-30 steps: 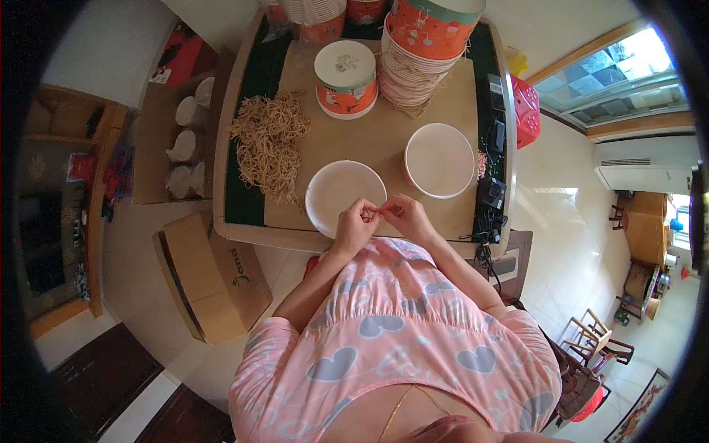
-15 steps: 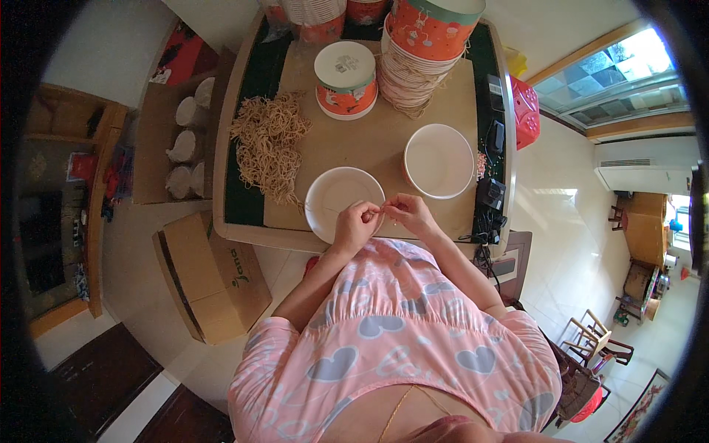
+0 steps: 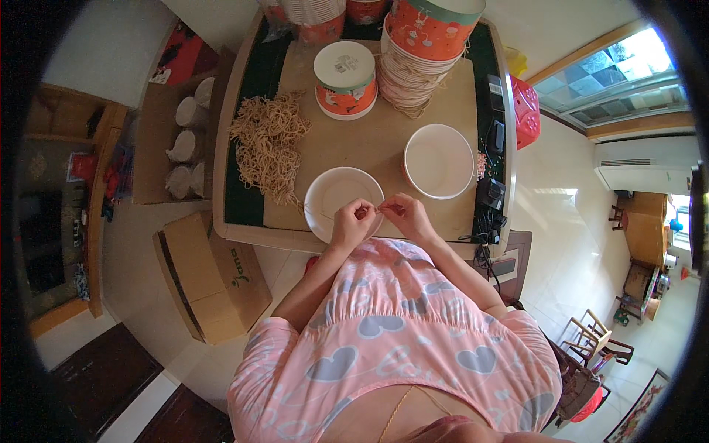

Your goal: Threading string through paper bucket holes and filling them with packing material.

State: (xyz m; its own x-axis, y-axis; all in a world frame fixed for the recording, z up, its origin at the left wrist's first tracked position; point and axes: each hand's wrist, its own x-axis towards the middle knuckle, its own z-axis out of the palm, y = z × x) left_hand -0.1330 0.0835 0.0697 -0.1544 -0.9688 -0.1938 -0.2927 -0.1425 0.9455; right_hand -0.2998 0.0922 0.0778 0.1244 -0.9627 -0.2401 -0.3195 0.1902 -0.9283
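Note:
A white paper bucket (image 3: 344, 181) sits at the table's near edge, its mouth facing up. At its right rim my left hand (image 3: 353, 221) is closed in a pinch. Fingertip to fingertip with it, my right hand (image 3: 406, 218) pinches too. Between them is a thin cord, mostly hidden by the fingers. A second open white bucket (image 3: 439, 162) stands to the right. A tangled heap of tan cords (image 3: 270, 148) lies on the left. Behind, an orange patterned bucket (image 3: 347, 100) stands upside down.
At the back right, a tall stack of nested buckets (image 3: 425, 55) has cords hanging round it. Black adapters and cables (image 3: 491, 193) line the table's right edge. Left of the table are a carton of wrapped white stacks (image 3: 185, 144) and a cardboard box (image 3: 218, 277) on the floor.
My fingertips have shifted slightly at the bucket's rim, the right hand moving a little to the left. The buckets and the cord heap stay in place.

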